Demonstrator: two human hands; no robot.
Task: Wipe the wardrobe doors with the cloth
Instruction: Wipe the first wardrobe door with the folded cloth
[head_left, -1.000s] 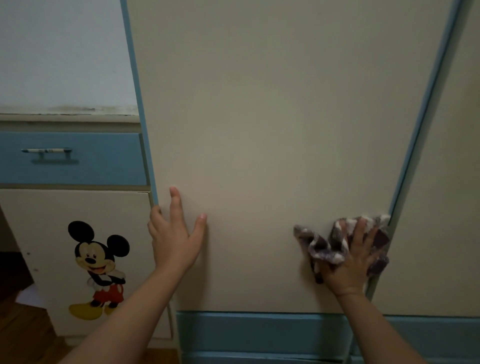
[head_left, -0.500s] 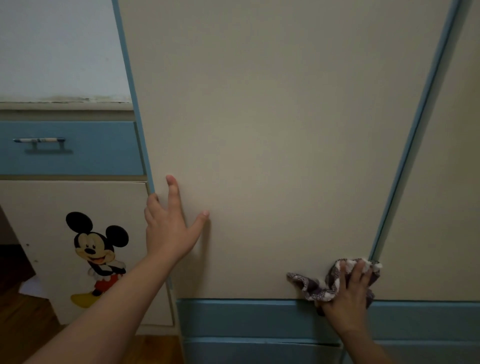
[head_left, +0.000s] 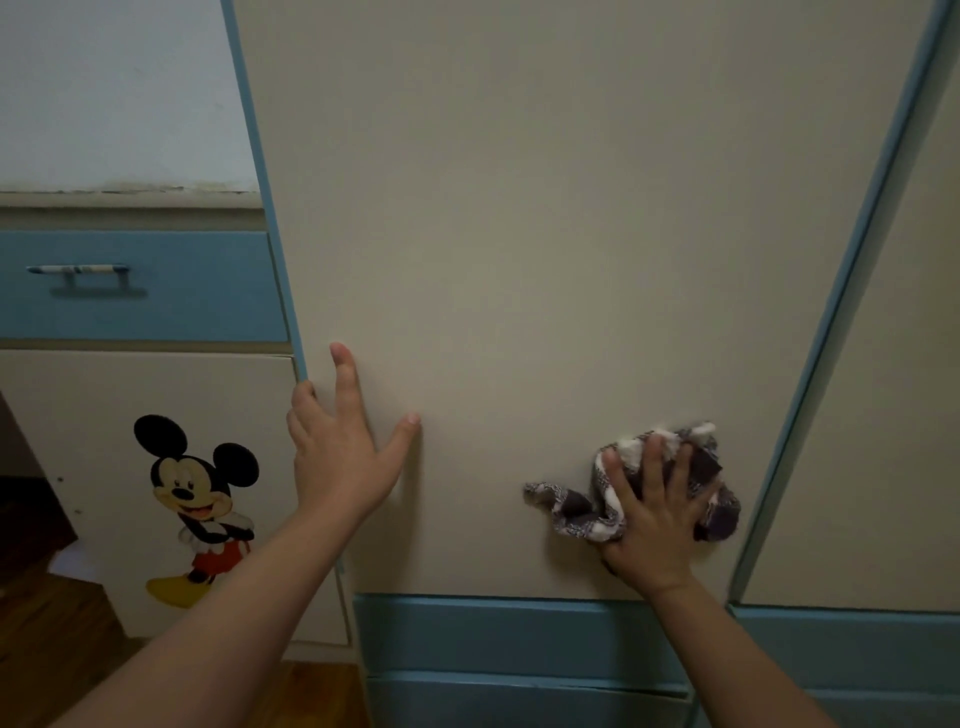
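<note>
The right hand (head_left: 655, 512) lies flat with its fingers spread, and it presses the cloth (head_left: 631, 486) against the wardrobe door (head_left: 519, 234). The cloth is bunched up, checked dark and white, low on the door and near its right blue edge. Its long way runs side to side, and a loose tail points left. The left hand (head_left: 340, 449) is open and holds nothing. Its palm rests on the same door, and its fingers touch the door's left blue edge. The wiping looks to be partway done. The cloth is at the bottom of this door, just above the blue base strip (head_left: 493, 631). I cannot tell which parts are already clean. The next door (head_left: 883, 389) on the right probably still needs a wipe. To the left are a blue drawer (head_left: 156, 296) and a Mickey Mouse sticker (head_left: 200, 506).
</note>
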